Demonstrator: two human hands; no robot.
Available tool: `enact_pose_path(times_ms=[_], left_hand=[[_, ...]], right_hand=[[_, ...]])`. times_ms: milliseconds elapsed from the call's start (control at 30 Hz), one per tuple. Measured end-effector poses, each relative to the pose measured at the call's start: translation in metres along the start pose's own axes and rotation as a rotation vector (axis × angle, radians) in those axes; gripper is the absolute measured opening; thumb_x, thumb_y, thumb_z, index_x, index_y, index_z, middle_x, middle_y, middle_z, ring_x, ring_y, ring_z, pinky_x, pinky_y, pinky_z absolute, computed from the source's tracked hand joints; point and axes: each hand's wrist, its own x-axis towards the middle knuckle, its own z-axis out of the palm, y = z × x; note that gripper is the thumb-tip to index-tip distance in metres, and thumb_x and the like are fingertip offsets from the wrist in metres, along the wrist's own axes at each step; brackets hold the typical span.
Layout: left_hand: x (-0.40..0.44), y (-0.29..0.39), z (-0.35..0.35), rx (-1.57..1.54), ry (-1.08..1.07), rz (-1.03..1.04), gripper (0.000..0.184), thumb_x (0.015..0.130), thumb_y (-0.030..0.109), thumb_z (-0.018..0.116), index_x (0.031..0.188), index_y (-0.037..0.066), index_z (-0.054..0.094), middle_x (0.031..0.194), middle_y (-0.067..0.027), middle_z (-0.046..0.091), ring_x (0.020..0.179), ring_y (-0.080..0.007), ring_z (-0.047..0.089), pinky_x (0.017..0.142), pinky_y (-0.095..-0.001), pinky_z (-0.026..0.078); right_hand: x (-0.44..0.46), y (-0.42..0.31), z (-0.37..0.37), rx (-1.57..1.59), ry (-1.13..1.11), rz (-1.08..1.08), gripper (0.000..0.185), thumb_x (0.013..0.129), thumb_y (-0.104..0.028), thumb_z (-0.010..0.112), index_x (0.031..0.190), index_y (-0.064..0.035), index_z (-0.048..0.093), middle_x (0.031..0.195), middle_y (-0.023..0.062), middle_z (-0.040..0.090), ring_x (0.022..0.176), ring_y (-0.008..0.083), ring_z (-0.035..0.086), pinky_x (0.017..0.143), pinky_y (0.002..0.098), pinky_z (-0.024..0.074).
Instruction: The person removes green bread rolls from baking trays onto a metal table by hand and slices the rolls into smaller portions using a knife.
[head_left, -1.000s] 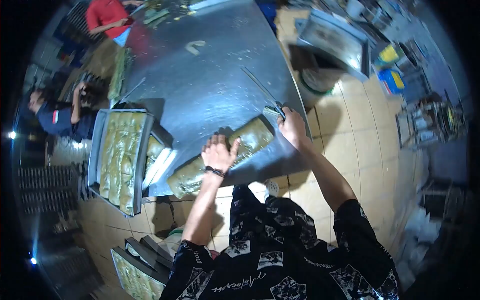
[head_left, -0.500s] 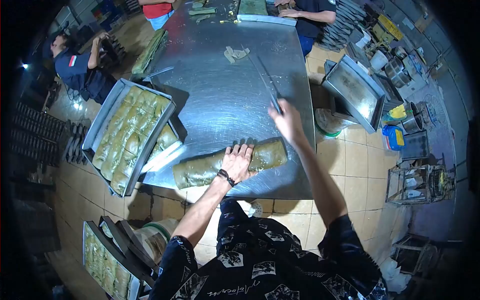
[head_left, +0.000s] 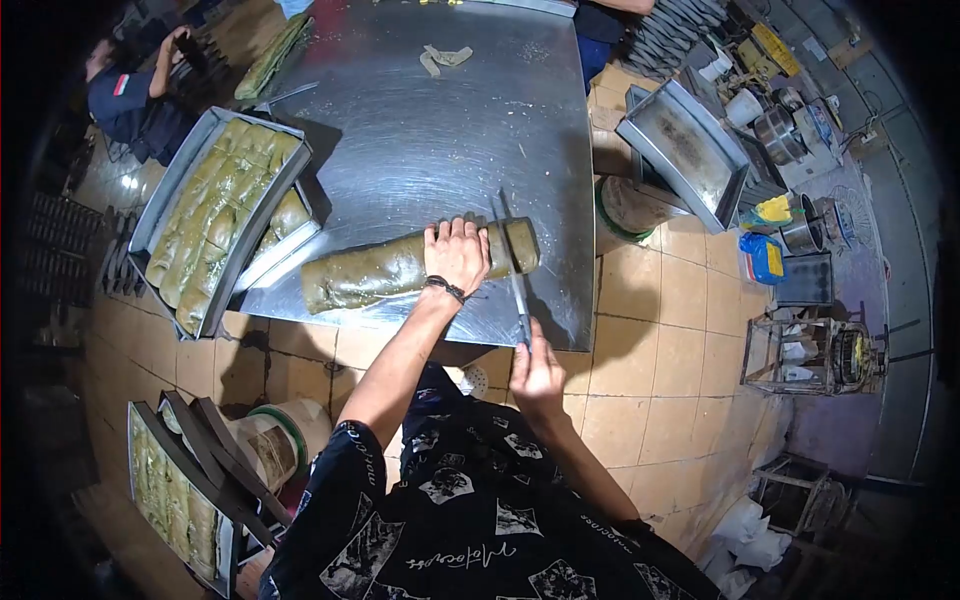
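Observation:
A long, glossy green roll (head_left: 365,272) lies across the near part of the metal table; it looks like a filled pastry or dough roll. My left hand (head_left: 457,258) is laid over its middle, fingers curled over the top and holding it down. In my right hand (head_left: 538,375), just off the table's near edge, is the handle of a long knife (head_left: 517,285). The blade lies crosswise over the roll near its right end; whether it has cut in is unclear.
Left on the metal table (head_left: 420,130), a deep tray (head_left: 205,318) of similar green rolls sits tilted. Dough scraps (head_left: 445,58) lie farther back. An empty metal tray (head_left: 690,150) stands off the right edge, near a bucket (head_left: 630,208). A person (head_left: 135,95) is at far left.
My right hand has swung from beyond the roll back toward me, bringing the knife from over the bare table onto the roll's right part. The left hand stays on the roll; the view has shifted.

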Motion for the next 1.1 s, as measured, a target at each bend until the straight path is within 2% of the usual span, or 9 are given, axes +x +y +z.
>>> enact_pose_path(times_ms=[67, 100, 233, 633, 767, 900, 1000, 1033, 1100], left_hand=[[-0.001, 0.000, 0.004, -0.004, 0.033, 0.000, 0.030, 0.100, 0.027, 0.050, 0.098, 0.004, 0.069, 0.098, -0.0135, 0.068, 0.097, -0.0317, 0.065, 0.092, -0.0496, 0.044], [-0.002, 0.000, 0.003, 0.001, 0.056, 0.006, 0.030, 0.100, 0.027, 0.050, 0.097, 0.004, 0.069, 0.097, -0.0132, 0.068, 0.096, -0.0312, 0.065, 0.090, -0.0486, 0.045], [-0.002, 0.001, 0.002, 0.015, 0.079, -0.007, 0.029, 0.100, 0.027, 0.052, 0.094, 0.005, 0.070, 0.096, -0.0125, 0.068, 0.094, -0.0302, 0.065, 0.088, -0.0471, 0.045], [-0.001, -0.001, 0.007, 0.023, 0.094, -0.016, 0.028, 0.101, 0.024, 0.052, 0.092, 0.005, 0.070, 0.095, -0.0115, 0.068, 0.092, -0.0296, 0.065, 0.085, -0.0460, 0.045], [-0.003, 0.000, 0.011, 0.017, 0.102, -0.029, 0.028, 0.100, 0.023, 0.052, 0.090, 0.006, 0.070, 0.093, -0.0107, 0.068, 0.091, -0.0294, 0.064, 0.084, -0.0461, 0.045], [-0.001, -0.002, 0.015, 0.028, 0.125, -0.015, 0.026, 0.099, 0.022, 0.054, 0.086, 0.006, 0.070, 0.093, -0.0106, 0.068, 0.090, -0.0291, 0.065, 0.082, -0.0456, 0.046], [-0.003, 0.000, 0.011, 0.028, 0.131, -0.005, 0.025, 0.099, 0.021, 0.054, 0.087, 0.006, 0.071, 0.093, -0.0107, 0.068, 0.090, -0.0289, 0.065, 0.082, -0.0454, 0.046], [-0.003, 0.001, 0.011, 0.024, 0.141, -0.004, 0.026, 0.099, 0.021, 0.054, 0.086, 0.006, 0.070, 0.093, -0.0108, 0.068, 0.091, -0.0287, 0.065, 0.082, -0.0456, 0.046], [-0.004, 0.001, 0.011, 0.016, 0.110, 0.001, 0.025, 0.099, 0.021, 0.054, 0.087, 0.005, 0.070, 0.094, -0.0109, 0.068, 0.091, -0.0288, 0.065, 0.082, -0.0457, 0.046]], right_hand=[[0.003, -0.008, 0.001, -0.075, -0.137, 0.085, 0.048, 0.100, -0.015, 0.053, 0.144, 0.0025, 0.048, 0.106, 0.0324, 0.067, 0.069, 0.0444, 0.069, 0.058, 0.0510, 0.0570], [0.004, -0.010, 0.004, -0.117, -0.206, 0.108, 0.052, 0.101, -0.018, 0.050, 0.148, 0.0017, 0.042, 0.106, 0.0316, 0.066, 0.070, 0.0458, 0.069, 0.062, 0.0518, 0.0580], [0.019, -0.026, 0.003, -0.145, -0.294, 0.136, 0.048, 0.101, -0.017, 0.050, 0.145, 0.0030, 0.044, 0.104, 0.0315, 0.065, 0.076, 0.0481, 0.068, 0.069, 0.0544, 0.0574], [0.023, -0.020, 0.016, -0.169, -0.275, 0.087, 0.043, 0.102, -0.018, 0.050, 0.139, 0.0036, 0.048, 0.095, 0.0289, 0.066, 0.072, 0.0469, 0.068, 0.062, 0.0544, 0.0563], [0.044, -0.025, 0.015, -0.231, -0.363, 0.125, 0.045, 0.103, -0.019, 0.050, 0.141, 0.0033, 0.047, 0.097, 0.0282, 0.069, 0.073, 0.0456, 0.069, 0.063, 0.0533, 0.0573], [-0.006, -0.003, 0.017, -0.277, -0.234, 0.011, 0.049, 0.100, -0.020, 0.054, 0.144, 0.0009, 0.047, 0.096, 0.0228, 0.071, 0.069, 0.0373, 0.072, 0.059, 0.0479, 0.0581], [-0.016, 0.002, 0.022, -0.403, -0.139, -0.065, 0.052, 0.099, -0.021, 0.056, 0.146, -0.0011, 0.047, 0.097, 0.0228, 0.071, 0.070, 0.0354, 0.072, 0.058, 0.0469, 0.0580], [0.006, -0.008, 0.025, -0.290, -0.275, 0.098, 0.050, 0.100, -0.020, 0.055, 0.146, -0.0016, 0.047, 0.098, 0.0234, 0.071, 0.071, 0.0359, 0.072, 0.058, 0.0478, 0.0577], [0.028, -0.009, 0.034, -0.301, -0.314, 0.107, 0.049, 0.100, -0.019, 0.054, 0.146, -0.0012, 0.047, 0.097, 0.0234, 0.071, 0.069, 0.0366, 0.072, 0.057, 0.0485, 0.0573]])
